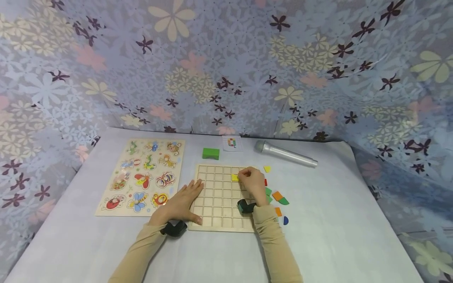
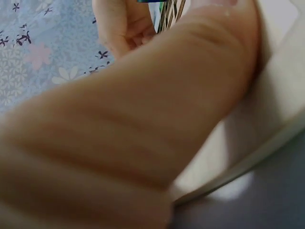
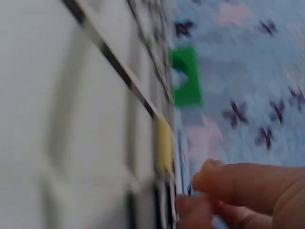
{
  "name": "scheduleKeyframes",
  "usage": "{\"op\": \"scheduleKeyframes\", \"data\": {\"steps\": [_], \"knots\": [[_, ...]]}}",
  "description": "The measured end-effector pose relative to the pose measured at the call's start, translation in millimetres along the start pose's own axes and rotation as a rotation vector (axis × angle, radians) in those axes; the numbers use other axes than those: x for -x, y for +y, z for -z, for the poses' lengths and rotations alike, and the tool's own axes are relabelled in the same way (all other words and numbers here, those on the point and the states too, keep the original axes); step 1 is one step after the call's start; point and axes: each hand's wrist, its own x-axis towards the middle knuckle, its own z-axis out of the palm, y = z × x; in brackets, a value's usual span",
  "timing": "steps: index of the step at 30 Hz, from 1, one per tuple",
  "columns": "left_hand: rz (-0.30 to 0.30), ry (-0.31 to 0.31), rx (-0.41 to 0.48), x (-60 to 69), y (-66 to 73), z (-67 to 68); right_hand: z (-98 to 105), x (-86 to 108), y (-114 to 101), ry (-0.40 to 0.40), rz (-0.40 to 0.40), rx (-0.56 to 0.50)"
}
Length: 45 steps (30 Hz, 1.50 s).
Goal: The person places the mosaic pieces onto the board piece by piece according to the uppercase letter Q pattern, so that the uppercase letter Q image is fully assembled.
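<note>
A square wooden grid board (image 1: 214,210) lies in front of me. My left hand (image 1: 181,203) rests on its left edge with fingers spread; its thumb fills much of the left wrist view. A yellow square tile (image 1: 235,177) sits in a cell near the board's upper right. Just right of that tile is my right hand (image 1: 253,181), fingers bent and low over the board. In the right wrist view the fingertips (image 3: 209,171) are close together beside the yellow tile (image 3: 164,145); whether they pinch a piece is hidden.
Right of the board lie a yellow triangle (image 1: 267,169) and several orange, green, red and blue pieces (image 1: 277,195). Behind it are a green block (image 1: 210,153), a pattern card (image 1: 232,144) and a silver microphone (image 1: 286,153). An insect puzzle board (image 1: 141,179) is at left.
</note>
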Motion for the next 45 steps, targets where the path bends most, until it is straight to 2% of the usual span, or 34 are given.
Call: {"op": "scheduleKeyframes", "data": {"steps": [3,7,10,13,15,19,22,29,33,38,42,45], "knots": [[0.002,-0.001,-0.003,-0.1,0.6,-0.4,22.0,-7.3,14.2,-0.022,-0.035,-0.034],[0.003,0.002,0.001,0.0,1.4,0.0,47.2,-16.5,43.9,-0.036,-0.078,-0.085],[0.002,0.005,-0.001,-0.2,0.6,-0.4,56.3,-20.1,63.4,-0.045,-0.095,-0.137],[0.004,0.004,-0.007,-0.4,-1.3,-1.7,57.5,-20.8,72.8,-0.046,-0.101,-0.214],[0.003,0.007,-0.006,-0.1,-1.8,-2.3,55.5,-20.4,72.3,-0.024,-0.103,-0.247],[0.003,0.006,-0.006,0.0,-1.3,-2.0,53.4,-18.8,67.2,-0.006,-0.065,-0.134],[0.004,0.007,-0.011,-0.3,-1.4,-2.0,54.4,-18.3,65.2,-0.021,-0.038,-0.031],[0.019,0.003,-0.001,-0.1,-2.3,-2.8,52.8,-17.5,61.7,-0.055,-0.054,0.104],[0.016,0.011,-0.003,-0.2,-2.3,-2.7,52.1,-16.9,59.8,-0.048,-0.052,0.134],[0.013,0.009,-0.004,-0.5,-2.6,-3.4,52.2,-16.5,58.6,-0.029,-0.097,0.089],[0.013,0.013,0.004,-0.3,-2.2,-3.5,50.5,-13.5,51.0,-0.028,-0.164,-0.078],[0.011,0.012,0.005,-0.1,-1.5,-3.2,45.6,-11.1,42.3,-0.031,-0.179,-0.211]]}}
